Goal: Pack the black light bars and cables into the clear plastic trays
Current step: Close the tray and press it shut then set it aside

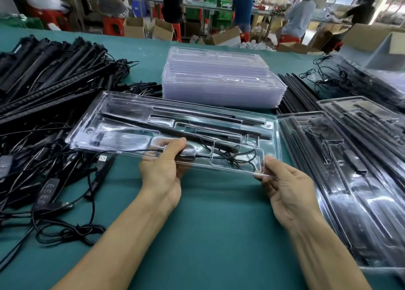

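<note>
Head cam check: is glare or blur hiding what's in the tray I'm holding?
Head view: the held tray is sharp enough, its light bars and cable readable. White glare streaks the packed trays on the right. The left hand and right hand are slightly soft; background workers are blurred, and wide-angle edges bow.

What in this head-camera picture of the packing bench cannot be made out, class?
- Head view: the left hand has its fingers hidden under the clear plastic tray.
- Head view: the pile of black light bars is cut off by the left edge.
- Head view: the button markings on the black inline cable controller are too small.
</note>
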